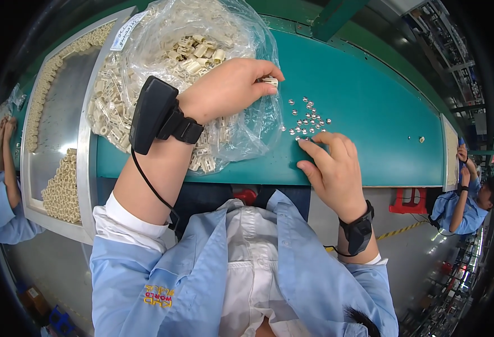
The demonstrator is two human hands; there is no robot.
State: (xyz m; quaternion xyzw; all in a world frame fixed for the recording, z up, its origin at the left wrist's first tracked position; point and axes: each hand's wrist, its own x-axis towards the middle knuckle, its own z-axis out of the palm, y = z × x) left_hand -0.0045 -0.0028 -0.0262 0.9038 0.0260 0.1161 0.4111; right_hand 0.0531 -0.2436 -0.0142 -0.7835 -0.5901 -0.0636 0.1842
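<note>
My left hand (pixel 233 87) reaches over a clear plastic bag (pixel 252 132) and pinches a small cream plastic part (pixel 270 81) between thumb and fingers at the bag's right side. Many similar cream parts (pixel 196 53) fill the bag. On the green tabletop (pixel 370 123), a loose cluster of small shiny metal balls (pixel 310 116) lies to the right of the bag. My right hand (pixel 334 168) is at the near edge of that cluster. Its index fingertip is at one of the balls, and the thumb stands apart from it.
A metal-framed tray (pixel 84 163) at the left holds cream parts stacked along its far edge and near corner. One small cream piece (pixel 421 139) lies at the table's right. Co-workers (pixel 463 202) sit beyond both ends. Behind the table runs a green frame (pixel 337 17).
</note>
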